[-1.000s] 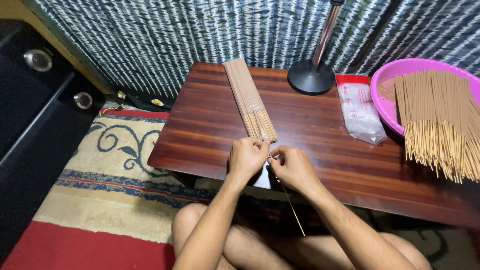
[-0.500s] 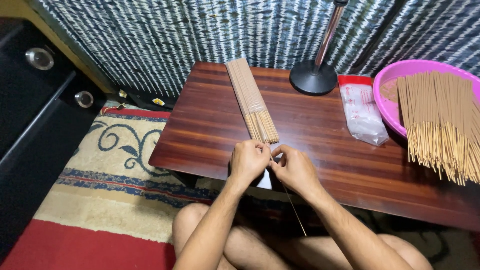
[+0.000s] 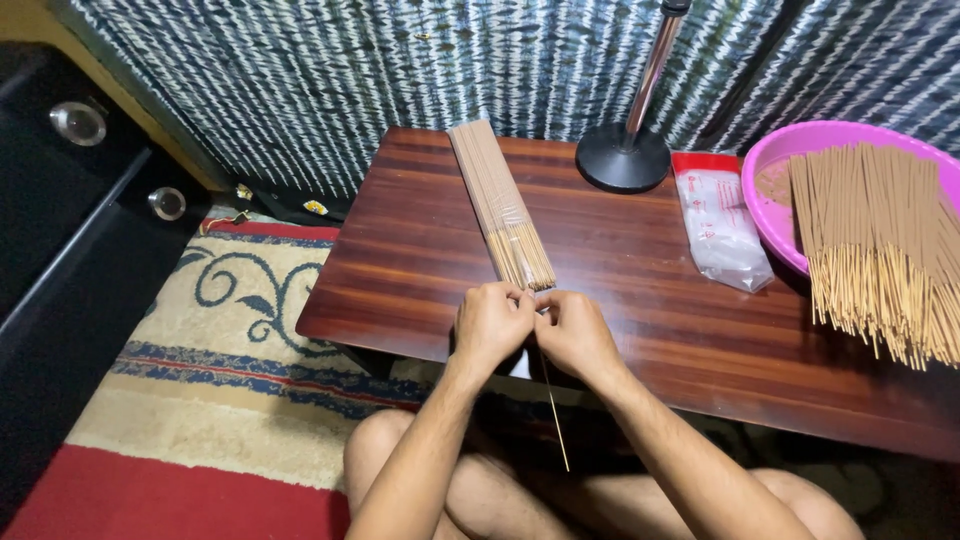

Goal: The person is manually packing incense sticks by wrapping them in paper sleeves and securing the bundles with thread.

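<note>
Pink basin (image 3: 775, 215), lamp base (image 3: 622, 160), rug (image 3: 230, 330)

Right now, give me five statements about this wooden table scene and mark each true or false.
1. Both hands, left hand and right hand, meet at the near end of the clear-wrapped bundle of thin brown sticks. True.
2. The round pink plastic basin is empty. False: a loose heap of sticks lies across it.
3. A single thin stick hangs down below the hands. True.
4. The black round stand base stands on the patterned rug. False: it stands on the dark wooden table.
5. The clear plastic pouch with a red top lies inside the basin. False: it lies beside it on the table.
</note>
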